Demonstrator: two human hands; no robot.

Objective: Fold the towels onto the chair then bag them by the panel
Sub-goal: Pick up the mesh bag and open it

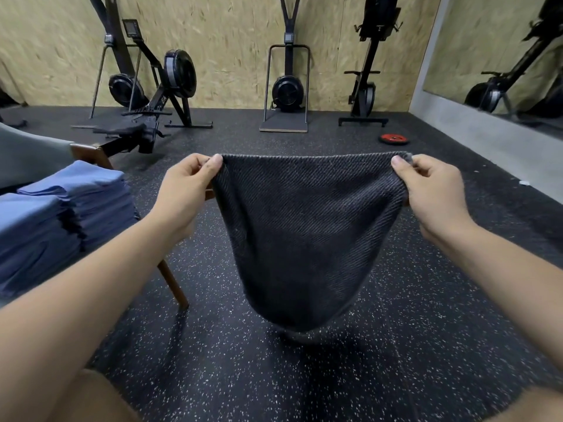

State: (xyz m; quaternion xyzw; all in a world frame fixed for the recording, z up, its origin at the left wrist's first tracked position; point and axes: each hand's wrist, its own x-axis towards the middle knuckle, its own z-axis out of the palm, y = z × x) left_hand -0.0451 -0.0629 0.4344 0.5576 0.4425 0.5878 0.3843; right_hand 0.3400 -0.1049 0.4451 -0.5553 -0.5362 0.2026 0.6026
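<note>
Head view: a dark towel (304, 239) is held up at the centre, stretched by its top edge between both hands. Its left corner is pinched by the left hand (185, 193) between thumb and curled fingers, and its right corner is pinched the same way by the right hand (432, 193). The towel hangs toward 6 o'clock and narrows to a rounded lower end close to the speckled floor (426, 330); whether floor and towel touch cannot be told. At 9 o'clock a stack (61, 220) of folded blue towels is laid on a chair (172, 283). A rower (158, 95) is seen at 11 o'clock against the wall (228, 41). A red plate (394, 138) lies at 1 o'clock, and a mirror (502, 41) is mounted at 2 o'clock.
</note>
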